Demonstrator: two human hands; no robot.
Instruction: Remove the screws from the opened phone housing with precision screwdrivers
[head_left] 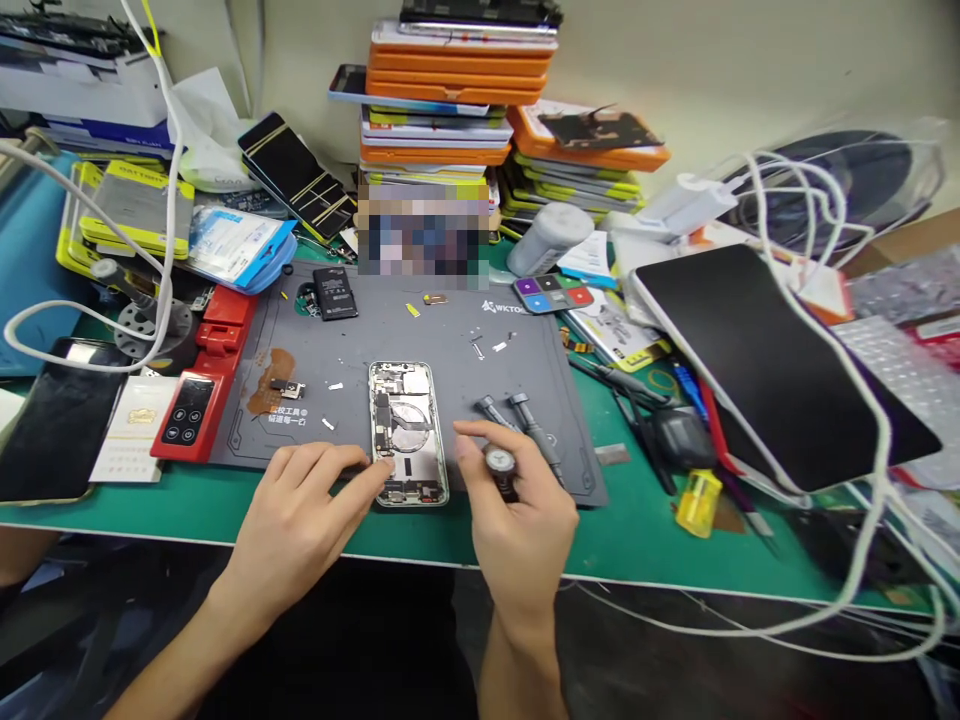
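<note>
An opened phone (427, 400) lies on the grey mat, its inner parts and a round coil showing. My left hand (304, 510) is at its lower left, thumb and fingers drawn together, fingertips touching the inside near the edge. Anything small between them is hidden. To the right of the phone, my right hand (521, 505) is closed around a dark screwdriver (501, 462), whose round pale end cap faces up. The screwdriver's tip is out of sight. Just beyond that hand lie two similar screwdrivers (529, 420). A black phone battery (335, 293) rests farther back.
Small metal parts (478, 348) are scattered over the mat (450, 325). A red device with buttons (187, 415) stands left. Tweezers, a yellow-handled tool (699, 502) and a large black tablet (772, 360) with white cables lie right. Stacked orange boxes (457, 75) rise behind.
</note>
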